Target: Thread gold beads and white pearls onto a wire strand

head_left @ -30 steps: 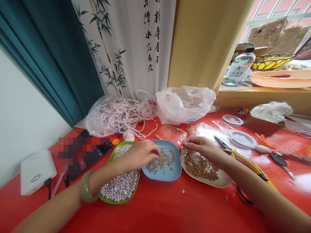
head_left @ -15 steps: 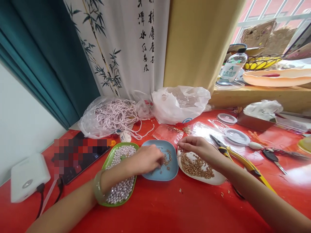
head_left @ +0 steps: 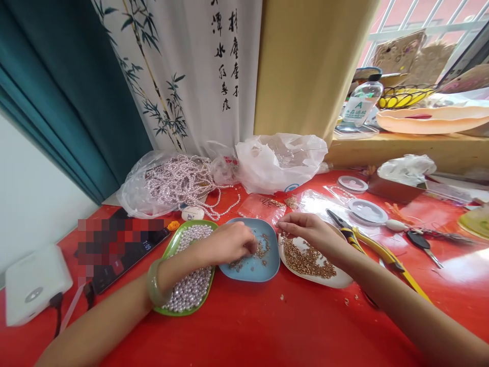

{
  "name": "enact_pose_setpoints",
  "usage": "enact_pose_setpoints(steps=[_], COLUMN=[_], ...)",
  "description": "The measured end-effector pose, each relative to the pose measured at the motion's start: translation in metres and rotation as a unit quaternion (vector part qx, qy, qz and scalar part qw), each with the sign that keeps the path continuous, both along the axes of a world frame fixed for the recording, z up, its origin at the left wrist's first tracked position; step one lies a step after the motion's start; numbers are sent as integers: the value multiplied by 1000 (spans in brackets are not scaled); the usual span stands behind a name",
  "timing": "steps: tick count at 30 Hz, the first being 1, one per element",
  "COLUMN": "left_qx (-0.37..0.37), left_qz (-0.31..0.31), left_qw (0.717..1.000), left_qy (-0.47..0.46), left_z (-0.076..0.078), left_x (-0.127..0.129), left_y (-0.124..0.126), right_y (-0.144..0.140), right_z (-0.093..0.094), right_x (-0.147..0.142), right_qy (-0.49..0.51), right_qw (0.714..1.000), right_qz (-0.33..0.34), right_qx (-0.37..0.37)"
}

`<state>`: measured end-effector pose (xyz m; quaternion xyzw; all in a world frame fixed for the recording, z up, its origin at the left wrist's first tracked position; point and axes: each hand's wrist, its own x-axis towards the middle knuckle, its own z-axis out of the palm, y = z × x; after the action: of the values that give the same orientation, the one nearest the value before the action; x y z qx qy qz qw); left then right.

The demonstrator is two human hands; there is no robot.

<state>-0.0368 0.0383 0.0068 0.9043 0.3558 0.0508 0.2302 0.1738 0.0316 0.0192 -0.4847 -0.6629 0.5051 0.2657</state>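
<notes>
My left hand (head_left: 233, 242), a pale bangle on its wrist, hangs over the blue tray (head_left: 252, 275) with its fingers curled down and pressed together. Small gold-coloured pieces (head_left: 263, 247) lie in that tray. Whatever sits between those fingertips is hidden. My right hand (head_left: 305, 229) is pinched above the back left of the white tray (head_left: 340, 280), which holds gold beads (head_left: 309, 260). What its fingertips grip is too small to name. Under my left forearm, a green tray (head_left: 164, 308) is filled with pearly lilac beads (head_left: 191, 290).
Yellow-handled pliers (head_left: 376, 250) lie right of the white tray. Behind the trays are a bag of pearl strands (head_left: 175, 181) and a white plastic bag (head_left: 278, 163). A phone (head_left: 126, 260) and a white box with cables (head_left: 38, 288) are at left. Keys (head_left: 424, 244) lie at right.
The whole view has shifted slightly. Both hands stay over the same trays in nearly the same pinched poses.
</notes>
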Motion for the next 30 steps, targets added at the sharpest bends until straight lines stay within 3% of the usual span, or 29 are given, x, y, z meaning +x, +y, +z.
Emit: enact_pose_setpoints(steps=[8,15,19,24,27,30], left_qx=[-22,7,5,-94,-189,-239], left_qz=[-40,-30,10,99,151,187], left_qw=[998,998,1000,987,957,925], left_qy=[44,50,28,-90,-161,-231], left_z=[3,3,6,10,13,18], left_x=[0,-1,-2,1,5,7], left_y=[-3,-7,-7,-3,-2,-2], right_y=[-3,-3,-2,-2,-5,-9], right_z=[4,2,5,16,23,30], right_x=[-2,-1,1,4,6,8], right_qy=[-16,10,35,111,142,160], right_qw=[998,998,995,984,974,963], right_qz=[-29,-40,-73,-117,-147,-173], right_qx=[57,52,60,81,99,131])
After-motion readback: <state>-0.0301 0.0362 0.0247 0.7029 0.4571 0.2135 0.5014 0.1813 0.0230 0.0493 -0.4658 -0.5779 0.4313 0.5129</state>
